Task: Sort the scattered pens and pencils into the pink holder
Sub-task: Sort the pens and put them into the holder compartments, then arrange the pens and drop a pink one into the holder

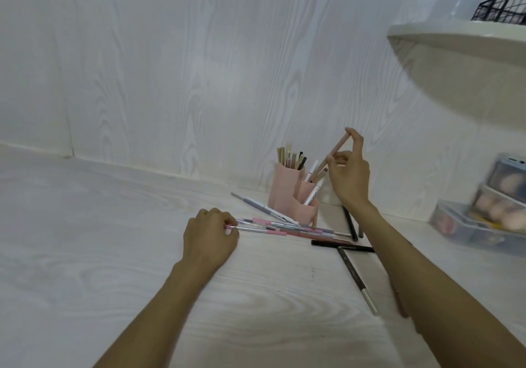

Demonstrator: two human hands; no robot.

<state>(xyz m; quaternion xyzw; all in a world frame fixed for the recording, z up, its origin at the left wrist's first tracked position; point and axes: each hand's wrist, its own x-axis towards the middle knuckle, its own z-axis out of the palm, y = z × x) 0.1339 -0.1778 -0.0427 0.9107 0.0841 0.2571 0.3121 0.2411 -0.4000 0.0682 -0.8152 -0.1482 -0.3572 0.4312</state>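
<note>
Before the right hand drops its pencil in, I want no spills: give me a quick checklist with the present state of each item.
1. Right hand pinches the tan pencil: ok.
2. Pencil tip over the holder: ok, it points into the middle section.
3. Room in that section: cannot tell, pens already stand there.
4. Holder upright on the table: ok.
5. Left hand clear of the holder: ok, it holds loose pens beside it.
6. Table sorted: not ok, black pencils remain.
</note>
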